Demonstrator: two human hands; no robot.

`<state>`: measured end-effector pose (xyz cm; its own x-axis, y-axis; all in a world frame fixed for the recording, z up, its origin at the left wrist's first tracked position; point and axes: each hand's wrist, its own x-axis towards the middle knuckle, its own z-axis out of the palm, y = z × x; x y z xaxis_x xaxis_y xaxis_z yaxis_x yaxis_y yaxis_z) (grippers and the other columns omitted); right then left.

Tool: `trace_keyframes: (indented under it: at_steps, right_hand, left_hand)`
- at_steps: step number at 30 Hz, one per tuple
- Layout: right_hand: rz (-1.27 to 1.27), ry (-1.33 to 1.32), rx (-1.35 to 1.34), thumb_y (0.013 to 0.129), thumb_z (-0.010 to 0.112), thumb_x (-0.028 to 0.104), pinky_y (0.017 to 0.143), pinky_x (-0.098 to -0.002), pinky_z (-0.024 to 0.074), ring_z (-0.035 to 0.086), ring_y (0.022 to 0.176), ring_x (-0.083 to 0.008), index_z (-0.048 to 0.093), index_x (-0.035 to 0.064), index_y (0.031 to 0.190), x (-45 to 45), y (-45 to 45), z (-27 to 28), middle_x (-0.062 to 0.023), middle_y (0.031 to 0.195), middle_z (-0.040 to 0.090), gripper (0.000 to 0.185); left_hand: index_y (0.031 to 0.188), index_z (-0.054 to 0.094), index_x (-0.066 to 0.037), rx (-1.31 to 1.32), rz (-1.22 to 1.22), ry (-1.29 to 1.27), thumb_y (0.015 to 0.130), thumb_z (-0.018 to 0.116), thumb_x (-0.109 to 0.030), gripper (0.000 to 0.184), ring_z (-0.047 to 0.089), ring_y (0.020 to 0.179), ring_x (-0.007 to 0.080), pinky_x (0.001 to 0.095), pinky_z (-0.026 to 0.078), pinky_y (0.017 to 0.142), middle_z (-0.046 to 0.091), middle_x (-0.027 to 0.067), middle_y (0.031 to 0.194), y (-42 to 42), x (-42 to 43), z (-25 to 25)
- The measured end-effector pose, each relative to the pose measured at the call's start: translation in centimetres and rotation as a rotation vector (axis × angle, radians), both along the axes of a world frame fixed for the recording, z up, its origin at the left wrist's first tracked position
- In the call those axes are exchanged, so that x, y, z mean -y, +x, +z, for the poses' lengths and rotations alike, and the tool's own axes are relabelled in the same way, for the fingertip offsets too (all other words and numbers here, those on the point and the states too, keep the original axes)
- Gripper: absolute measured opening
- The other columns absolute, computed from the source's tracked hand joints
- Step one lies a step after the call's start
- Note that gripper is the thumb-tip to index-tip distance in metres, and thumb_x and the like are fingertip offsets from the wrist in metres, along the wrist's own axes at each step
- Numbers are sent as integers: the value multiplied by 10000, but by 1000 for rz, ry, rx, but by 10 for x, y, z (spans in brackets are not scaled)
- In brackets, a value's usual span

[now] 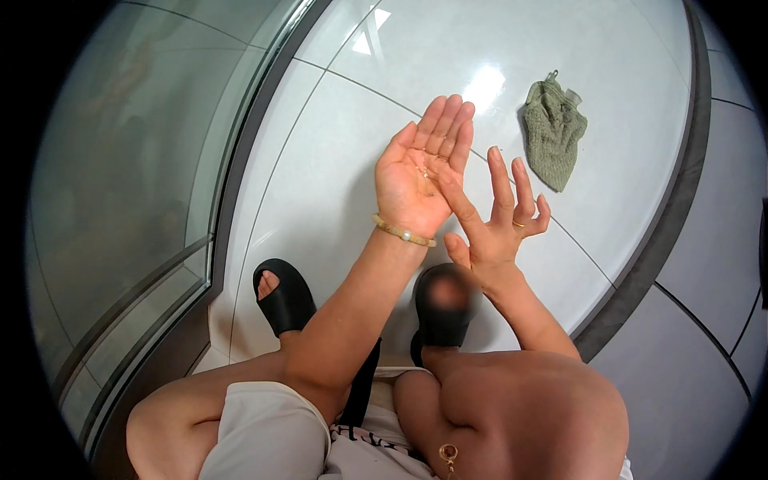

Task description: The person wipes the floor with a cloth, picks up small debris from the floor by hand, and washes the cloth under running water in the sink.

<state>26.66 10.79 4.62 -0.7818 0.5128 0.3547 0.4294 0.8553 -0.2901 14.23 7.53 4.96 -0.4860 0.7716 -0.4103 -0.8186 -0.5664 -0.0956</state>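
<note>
My left hand [420, 172] is held palm up, its fingers stretched out and side by side. A few tiny light bits [426, 173] lie in the palm, too small to name. A beaded bracelet [404, 232] circles that wrist. My right hand [496, 220] has its fingers spread, with a thin ring on one. Its index fingertip reaches the left palm by the bits; whether it presses on one I cannot tell. Beyond the right hand, a green knitted, pouch-like thing [554, 134] with a small loop at its top lies on the floor, apart from both hands.
White glossy tiles [336, 152] cover the floor. A dark-framed glass panel [136, 160] stands at the left. Along the right runs a dark raised edge [676, 232]. Black slippers [294, 300] are on the feet below my hands.
</note>
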Motion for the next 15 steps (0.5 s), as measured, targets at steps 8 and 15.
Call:
trace_keyframes:
  at_steps: [8,15]
  right_hand:
    - [56,41,-93,878,420,391,1029,-452,38,341,1253,-230,688,224,1029,-6,4,8,-47,1269,521,350]
    - [95,-8,-161,797,558,261,1007,-434,98,377,1229,-249,692,168,903,-5,5,8,-64,1232,547,195]
  left_hand:
    - [1217,456,70,32,2,17,945,288,-181,407,426,1235,312,381,369,1055,486,195,1273,4,0,-1]
    - [1281,374,83,75,42,145,952,261,-146,416,333,1299,333,406,313,1091,417,209,1339,1,4,-9]
